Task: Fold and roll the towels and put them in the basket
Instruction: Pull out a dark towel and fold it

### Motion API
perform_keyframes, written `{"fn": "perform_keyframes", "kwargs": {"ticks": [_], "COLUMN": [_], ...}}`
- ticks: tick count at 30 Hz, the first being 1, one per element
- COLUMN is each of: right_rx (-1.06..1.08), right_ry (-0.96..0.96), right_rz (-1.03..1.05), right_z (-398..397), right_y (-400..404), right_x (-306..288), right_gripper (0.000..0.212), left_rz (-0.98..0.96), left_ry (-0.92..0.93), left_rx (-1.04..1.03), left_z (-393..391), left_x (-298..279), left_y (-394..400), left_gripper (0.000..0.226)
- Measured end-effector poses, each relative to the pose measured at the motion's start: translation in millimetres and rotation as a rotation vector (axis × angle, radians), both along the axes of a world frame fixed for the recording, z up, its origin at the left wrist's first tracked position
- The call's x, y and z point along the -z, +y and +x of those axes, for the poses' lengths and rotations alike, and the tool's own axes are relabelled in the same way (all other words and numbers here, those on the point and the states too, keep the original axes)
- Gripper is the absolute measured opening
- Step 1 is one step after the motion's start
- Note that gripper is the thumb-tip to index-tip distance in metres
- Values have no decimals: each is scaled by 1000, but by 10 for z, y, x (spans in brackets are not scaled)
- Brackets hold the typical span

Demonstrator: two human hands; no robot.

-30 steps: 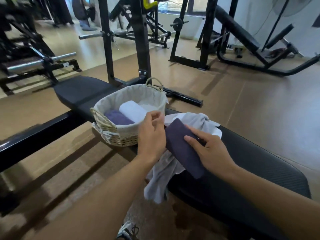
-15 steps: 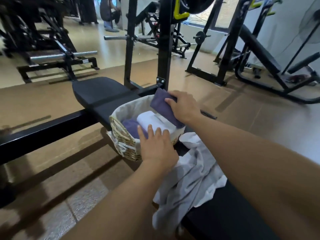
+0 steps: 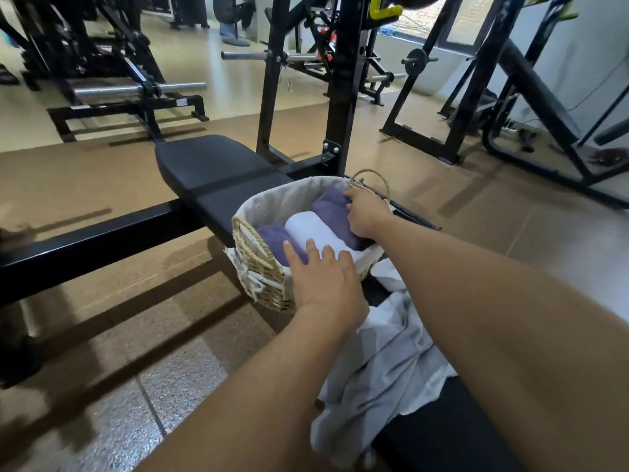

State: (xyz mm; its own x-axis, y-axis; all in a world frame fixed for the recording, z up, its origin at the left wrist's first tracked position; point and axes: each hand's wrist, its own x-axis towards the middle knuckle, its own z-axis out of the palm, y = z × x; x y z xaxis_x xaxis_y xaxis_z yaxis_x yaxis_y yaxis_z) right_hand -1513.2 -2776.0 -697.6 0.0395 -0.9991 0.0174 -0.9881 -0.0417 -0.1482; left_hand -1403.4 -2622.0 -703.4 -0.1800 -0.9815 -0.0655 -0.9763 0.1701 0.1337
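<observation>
1. Head view: my right hand (image 3: 366, 212) curls its grip on the purple rolled towel (image 3: 335, 216) at the far side of the basket (image 3: 262, 260), beside the white roll (image 3: 315, 233) and another purple roll (image 3: 277, 241)
2. My left hand (image 3: 325, 277) lies released, fingers straight, on the near rim and rolls
3. Risk: pulling my grip out fast could loosen the roll; leaning on the rim could tip the basket off the desk (image 3: 218, 165)
4. The rolls look tight and parallel; a grey towel (image 3: 381, 366) lies crumpled, unfolded, near me on the desk
</observation>
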Motion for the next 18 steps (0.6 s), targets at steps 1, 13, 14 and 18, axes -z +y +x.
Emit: {"fn": "perform_keyframes", "kwargs": {"ticks": [1, 13, 14, 18], "right_rx": [-34, -226, -245, -300], "right_ry": [52, 354, 385, 478], "right_rz": [6, 219, 272, 363], "right_z": [3, 46, 46, 50], "right_y": [5, 191, 197, 252], "right_x": [-10, -543, -576, -540], "right_gripper": [36, 38, 40, 48], "left_rz": [-2, -1, -6, -46], "left_ry": [4, 40, 41, 63], "left_rx": [1, 5, 6, 21], "left_z": [-3, 4, 5, 15], "left_x": [-2, -21, -20, 2], "left_y": [2, 25, 29, 36], "left_gripper": [60, 63, 61, 52]}}
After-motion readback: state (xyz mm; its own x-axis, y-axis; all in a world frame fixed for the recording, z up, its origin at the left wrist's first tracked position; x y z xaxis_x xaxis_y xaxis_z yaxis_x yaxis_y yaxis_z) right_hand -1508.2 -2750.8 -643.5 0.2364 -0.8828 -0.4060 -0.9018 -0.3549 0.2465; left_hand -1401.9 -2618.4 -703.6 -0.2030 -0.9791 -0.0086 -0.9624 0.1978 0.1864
